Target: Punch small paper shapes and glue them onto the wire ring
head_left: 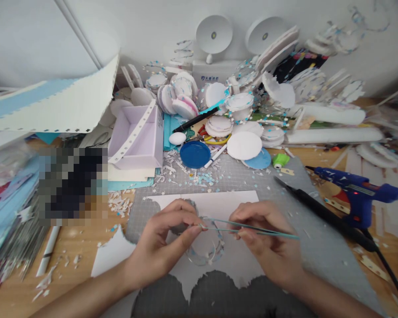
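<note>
My left hand (172, 234) is closed in a pinch at a thin coiled wire (223, 247) dotted with small white and blue pieces. The coil hangs or lies in loops below the fingertips; I cannot tell which. My right hand (268, 238) is wrapped round slender teal tweezers (278, 234), whose tips point left and reach the left fingertips. What the tips grip is too small to make out. Under both hands lies a white sheet (242, 201) with scalloped cut edges, on a grey cutting mat (318, 265).
At right are a blue glue gun (358, 190) and a black pen-like tool (325, 216) with a cord. Behind stand a lilac box (137, 152), a blue lid (195, 154), white discs (244, 145) and a green bottle cap-like piece (281, 160). Paper scraps (199, 179) litter the mat.
</note>
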Available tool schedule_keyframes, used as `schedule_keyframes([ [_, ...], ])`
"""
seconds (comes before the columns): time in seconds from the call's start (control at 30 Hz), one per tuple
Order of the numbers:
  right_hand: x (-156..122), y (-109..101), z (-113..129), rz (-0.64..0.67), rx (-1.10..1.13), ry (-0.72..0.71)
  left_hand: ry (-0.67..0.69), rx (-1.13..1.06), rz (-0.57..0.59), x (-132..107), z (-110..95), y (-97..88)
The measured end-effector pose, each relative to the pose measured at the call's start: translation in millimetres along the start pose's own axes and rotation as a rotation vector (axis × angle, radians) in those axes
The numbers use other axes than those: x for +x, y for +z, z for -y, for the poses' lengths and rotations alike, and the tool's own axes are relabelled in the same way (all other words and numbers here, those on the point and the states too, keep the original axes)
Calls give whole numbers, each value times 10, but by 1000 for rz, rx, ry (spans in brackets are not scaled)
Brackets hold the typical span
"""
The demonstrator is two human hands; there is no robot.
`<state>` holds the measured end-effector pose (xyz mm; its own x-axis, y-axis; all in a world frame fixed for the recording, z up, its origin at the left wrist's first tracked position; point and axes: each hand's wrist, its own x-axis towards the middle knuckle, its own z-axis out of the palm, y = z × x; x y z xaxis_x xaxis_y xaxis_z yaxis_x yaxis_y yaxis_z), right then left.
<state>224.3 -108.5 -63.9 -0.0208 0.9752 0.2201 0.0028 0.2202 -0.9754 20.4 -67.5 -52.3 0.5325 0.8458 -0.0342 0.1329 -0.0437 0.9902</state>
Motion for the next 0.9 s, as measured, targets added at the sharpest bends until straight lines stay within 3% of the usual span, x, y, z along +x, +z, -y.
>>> schedule_keyframes([
  [0.13,53,-12,8,36,-3,-4,30,10,4,-12,3,1],
  [0.27,89,-19,-10,-35,-6,-33,49,26,5,-11,3,5],
  [0.47,44,-13,-43,-74,218,125,95,48,-2,4,13,4],
  [0.9,28,-35,-81,-77,327,265,122,65,-3,30,22,-6],
])
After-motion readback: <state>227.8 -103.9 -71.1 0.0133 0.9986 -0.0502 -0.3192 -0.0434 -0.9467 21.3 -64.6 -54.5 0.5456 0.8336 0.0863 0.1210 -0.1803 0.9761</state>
